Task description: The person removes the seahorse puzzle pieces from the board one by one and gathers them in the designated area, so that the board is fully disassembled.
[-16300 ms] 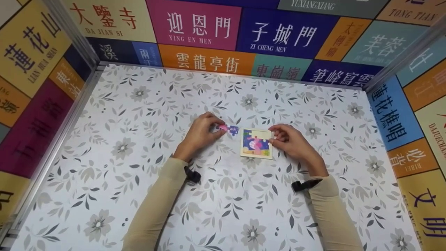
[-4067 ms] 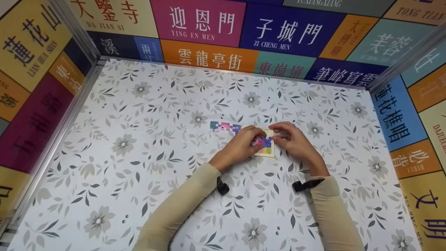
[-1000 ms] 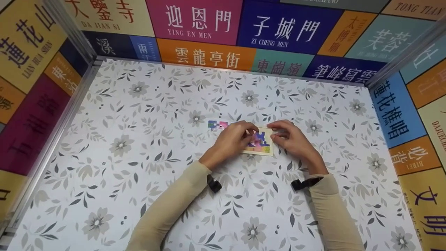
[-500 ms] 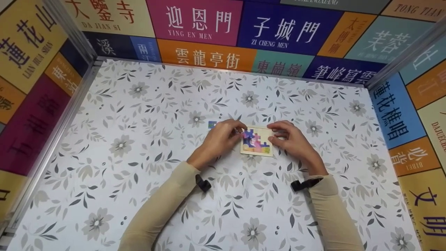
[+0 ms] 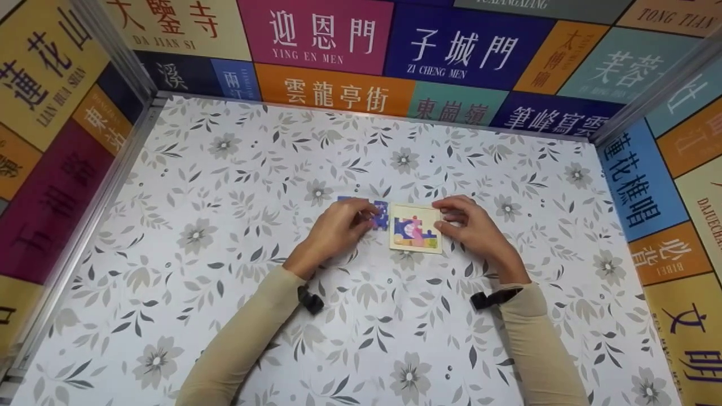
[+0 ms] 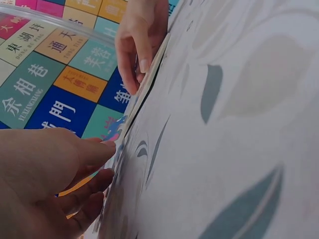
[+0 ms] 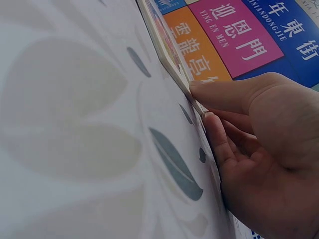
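Note:
A small square jigsaw tray (image 5: pixel 417 209) lies flat on the table; colourful pieces cover its lower part and pale board shows above. The right hand (image 5: pixel 474 228) holds the tray's right edge between thumb and finger, also seen in the right wrist view, where the thumb (image 7: pixel 222 94) presses the rim. Left of the tray, purple-blue puzzle pieces (image 5: pixel 381 214) lie close together. The left hand (image 5: pixel 335 225) is beside them, thumb and forefinger at the left side of the lower piece, seemingly pinching it. Its other fingers and what lies beneath the hand are partly hidden.
The table (image 5: pixel 225 316) has a white cloth with grey flowers and leaves. Panels with large lettering (image 5: pixel 316 39) stand along the back and both sides. A blue bit of another puzzle piece (image 5: pixel 343 198) peeks out behind the left hand.
The left hand has drawn leftward from the tray, and the purple piece at the tray's upper left has come out and is now beside it. The right hand stays at the tray's edge.

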{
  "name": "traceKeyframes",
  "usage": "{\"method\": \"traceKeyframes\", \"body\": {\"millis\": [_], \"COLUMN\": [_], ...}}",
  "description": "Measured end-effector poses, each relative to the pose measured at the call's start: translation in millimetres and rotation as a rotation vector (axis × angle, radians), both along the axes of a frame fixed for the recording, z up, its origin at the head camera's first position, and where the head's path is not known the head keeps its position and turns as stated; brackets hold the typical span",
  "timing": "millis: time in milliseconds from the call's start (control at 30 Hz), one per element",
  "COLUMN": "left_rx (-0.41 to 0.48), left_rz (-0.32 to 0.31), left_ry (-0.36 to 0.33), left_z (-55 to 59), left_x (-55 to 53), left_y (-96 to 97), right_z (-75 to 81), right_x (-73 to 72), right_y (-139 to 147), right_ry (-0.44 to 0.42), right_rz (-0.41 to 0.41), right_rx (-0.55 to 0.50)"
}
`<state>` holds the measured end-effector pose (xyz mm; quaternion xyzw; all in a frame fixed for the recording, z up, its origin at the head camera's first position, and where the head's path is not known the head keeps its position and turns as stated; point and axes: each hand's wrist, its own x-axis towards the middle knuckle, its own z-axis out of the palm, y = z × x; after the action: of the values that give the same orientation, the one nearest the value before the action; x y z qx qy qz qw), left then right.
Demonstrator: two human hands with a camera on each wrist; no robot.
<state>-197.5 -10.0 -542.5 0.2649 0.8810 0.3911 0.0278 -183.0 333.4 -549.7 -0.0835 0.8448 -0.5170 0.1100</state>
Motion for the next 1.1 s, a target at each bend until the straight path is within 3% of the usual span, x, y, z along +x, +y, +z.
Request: {"method": "traceKeyframes", "body": {"millis": [933, 1100], "left_rx": [-0.039, -0.037], "left_rz": [-0.033, -0.016], "left_ry": [-0.004, -0.005], "left_z": [-5.4, -6.4], "left_x": [-0.5, 0.1], "left_y": [-2.4, -1.6], "right_z": [-0.1, 0.3], "right_x": [-0.6, -0.2], "right_y": [0.9, 1.2], "right_ry": [0.020, 0.026], "right_rz": [0.003, 0.009], "right_rx": [-0.009, 0.000]}}
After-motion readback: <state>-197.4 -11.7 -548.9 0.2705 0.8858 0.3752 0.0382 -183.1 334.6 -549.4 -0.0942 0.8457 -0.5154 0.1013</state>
